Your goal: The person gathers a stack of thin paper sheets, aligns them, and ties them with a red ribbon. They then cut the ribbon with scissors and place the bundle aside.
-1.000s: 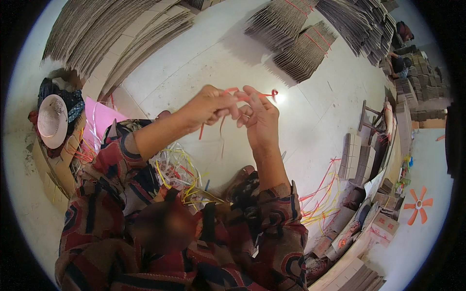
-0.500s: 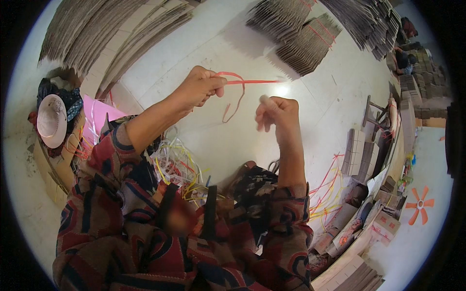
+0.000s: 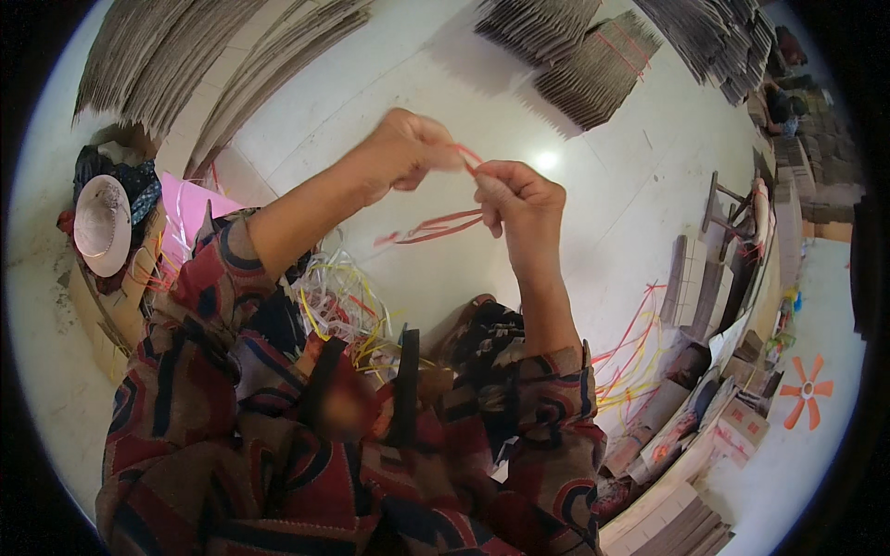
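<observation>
Pinching a thin red strip [image 3: 464,216] between thumb and fingers, the right hand [image 3: 527,196] is clamped on it, its knuckles turned away from the body. One short length of the strip runs from those fingertips up toward the left hand [image 3: 405,153], and a narrow loop hangs out beneath, pointing left, its far tip blurred. The left hand sits just beside the right, a little farther forward, its fingers curled close together next to the strip's upper length; they are blurred, so I cannot tell whether they grip it. Both hands are above the pale floor [image 3: 593,218]

Nearer the body than the left hand lies a tangle of white and yellow strips [image 3: 345,295]. Out to the left of that hand are a pink sheet [image 3: 188,215] and, farther off, a pale hat [image 3: 102,225]. Ahead of the left hand and leftward stands a large stack of cardboard sheets [image 3: 171,69]. Ahead of the right hand and rightward is a cardboard bundle [image 3: 598,79] with red bands around it. To the right of the right hand, closer to the body, red and yellow strips [image 3: 635,357] trail; well apart, farther right, is an orange fan [image 3: 807,390]
</observation>
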The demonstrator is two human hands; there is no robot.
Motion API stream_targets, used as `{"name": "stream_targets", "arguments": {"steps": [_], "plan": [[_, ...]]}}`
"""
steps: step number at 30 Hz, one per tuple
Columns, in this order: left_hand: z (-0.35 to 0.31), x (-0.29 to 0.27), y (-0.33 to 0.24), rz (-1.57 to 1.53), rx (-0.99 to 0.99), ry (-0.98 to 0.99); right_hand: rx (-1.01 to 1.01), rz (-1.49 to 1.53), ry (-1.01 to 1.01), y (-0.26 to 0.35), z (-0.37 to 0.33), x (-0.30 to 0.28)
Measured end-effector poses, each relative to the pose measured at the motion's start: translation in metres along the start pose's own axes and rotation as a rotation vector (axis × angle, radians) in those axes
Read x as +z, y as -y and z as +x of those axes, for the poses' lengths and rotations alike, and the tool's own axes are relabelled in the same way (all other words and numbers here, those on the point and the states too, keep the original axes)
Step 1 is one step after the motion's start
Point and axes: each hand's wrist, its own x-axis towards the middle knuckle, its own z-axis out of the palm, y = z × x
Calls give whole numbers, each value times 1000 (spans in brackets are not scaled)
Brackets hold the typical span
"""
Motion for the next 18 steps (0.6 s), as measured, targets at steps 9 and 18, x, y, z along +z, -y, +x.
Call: {"name": "stream_targets", "arguments": {"steps": [9, 18], "plan": [[-1, 3, 26, -345, 97, -125, 82, 417, -70, -19, 10, 7], [-10, -21, 17, -209, 222, -173, 119, 383, 27, -25, 13, 38]]}}
